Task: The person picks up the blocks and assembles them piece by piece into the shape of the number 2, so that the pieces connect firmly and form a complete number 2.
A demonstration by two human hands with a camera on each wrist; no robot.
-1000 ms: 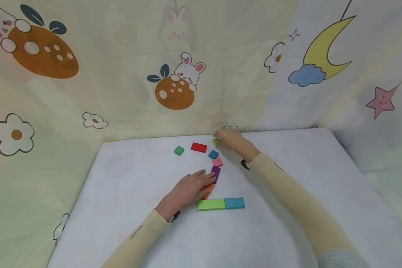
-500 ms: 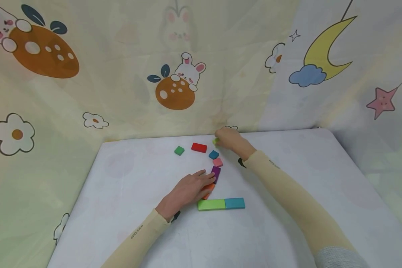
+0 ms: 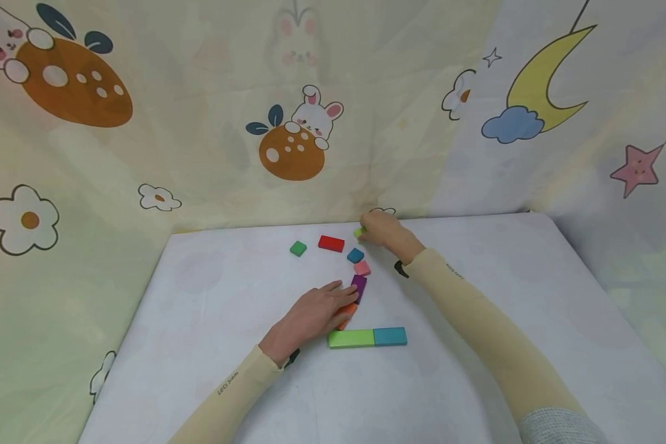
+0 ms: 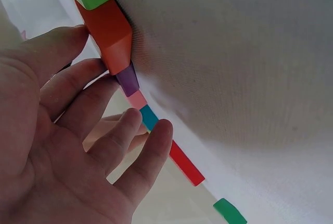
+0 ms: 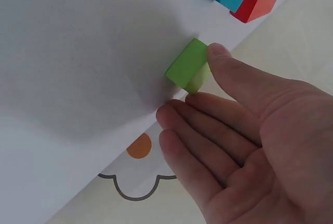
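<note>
Lime-green small block (image 5: 188,63), just above centre in the right-wrist view, is pinched by the right hand (image 3: 390,233); probably light, stiff and smooth, best held by opposite sides. Left hand (image 3: 311,314), fingers loosely extended, touches the orange block (image 4: 110,35).

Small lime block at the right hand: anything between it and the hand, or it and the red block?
Nothing visible. The right hand pinches the small lime block; in the head view, only bare tabletop shows between that and the red block. The blue block sits nearer the person.
</note>
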